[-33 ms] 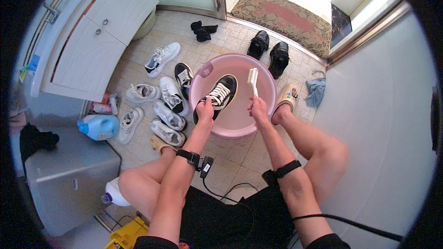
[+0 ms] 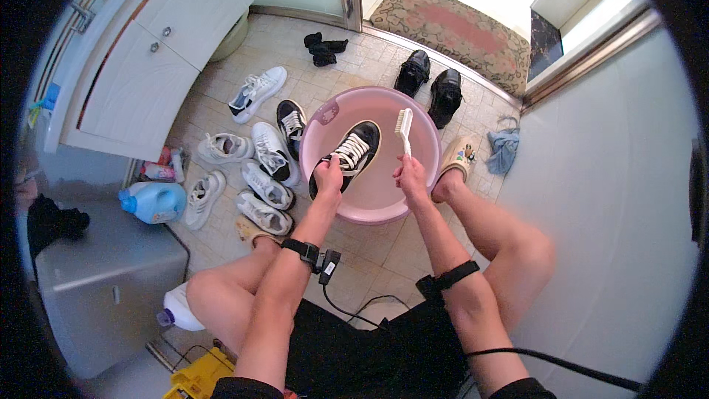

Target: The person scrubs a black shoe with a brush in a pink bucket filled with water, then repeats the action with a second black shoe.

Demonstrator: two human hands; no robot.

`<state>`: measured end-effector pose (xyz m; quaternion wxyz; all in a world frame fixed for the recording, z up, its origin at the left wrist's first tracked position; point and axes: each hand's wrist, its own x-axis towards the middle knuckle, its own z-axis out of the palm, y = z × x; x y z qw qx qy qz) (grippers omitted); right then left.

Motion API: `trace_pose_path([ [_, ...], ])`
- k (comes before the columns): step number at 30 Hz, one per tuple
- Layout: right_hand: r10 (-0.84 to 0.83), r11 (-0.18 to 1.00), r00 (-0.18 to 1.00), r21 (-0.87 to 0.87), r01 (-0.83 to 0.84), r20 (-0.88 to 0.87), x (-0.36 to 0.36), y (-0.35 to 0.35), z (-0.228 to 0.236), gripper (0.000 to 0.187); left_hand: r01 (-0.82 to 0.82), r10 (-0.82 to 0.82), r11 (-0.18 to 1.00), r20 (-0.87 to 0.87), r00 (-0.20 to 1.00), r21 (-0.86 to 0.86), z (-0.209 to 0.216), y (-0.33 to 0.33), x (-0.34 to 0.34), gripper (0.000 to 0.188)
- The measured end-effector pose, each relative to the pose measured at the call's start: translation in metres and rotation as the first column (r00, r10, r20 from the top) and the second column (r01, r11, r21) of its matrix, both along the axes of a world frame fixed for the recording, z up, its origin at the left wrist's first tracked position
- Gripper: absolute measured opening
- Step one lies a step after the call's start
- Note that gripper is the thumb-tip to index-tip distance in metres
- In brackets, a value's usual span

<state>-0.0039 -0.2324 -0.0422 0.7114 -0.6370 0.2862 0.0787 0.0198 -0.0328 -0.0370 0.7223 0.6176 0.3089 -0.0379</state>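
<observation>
Over a round pink basin, my left hand is closed around the side of a black sneaker with white laces. The sneaker's toe points to the far right, and its heel end is partly hidden by the hand. My right hand grips the handle of a white scrub brush, held upright over the right side of the basin with the bristles facing left. Brush and sneaker are apart. A similar black sneaker rests on the floor against the basin's left side.
Several white sneakers lie left of the basin. Black shoes stand beyond it, near a doormat. A blue detergent bottle is by the cabinet; a grey-blue cloth lies right. A black cable runs past my right arm.
</observation>
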Motion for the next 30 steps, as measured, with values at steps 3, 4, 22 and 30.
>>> trace_pose_path([
  [3,-0.05,0.999,0.998,0.006,0.05,0.028,0.006,0.007,0.014,0.032,0.093,-0.093,0.992,-0.005,0.996,0.085,-0.006,-0.018,0.011,0.029],
  [4,-0.043,0.999,0.999,0.033,0.043,0.022,0.006,0.005,0.022,0.028,0.143,-0.144,0.979,-0.003,0.99,0.143,-0.008,-0.024,0.015,0.03],
  [22,0.211,0.851,0.977,-0.484,-0.203,-0.038,0.049,0.007,-0.042,0.032,0.34,-0.354,0.761,-0.086,0.931,0.552,-0.081,-0.052,0.039,0.033],
  [30,0.464,0.529,0.878,-0.832,-0.169,0.116,0.069,0.005,-0.082,0.045,0.295,-0.57,0.395,-0.019,0.821,0.87,-0.045,-0.041,0.021,0.056],
])
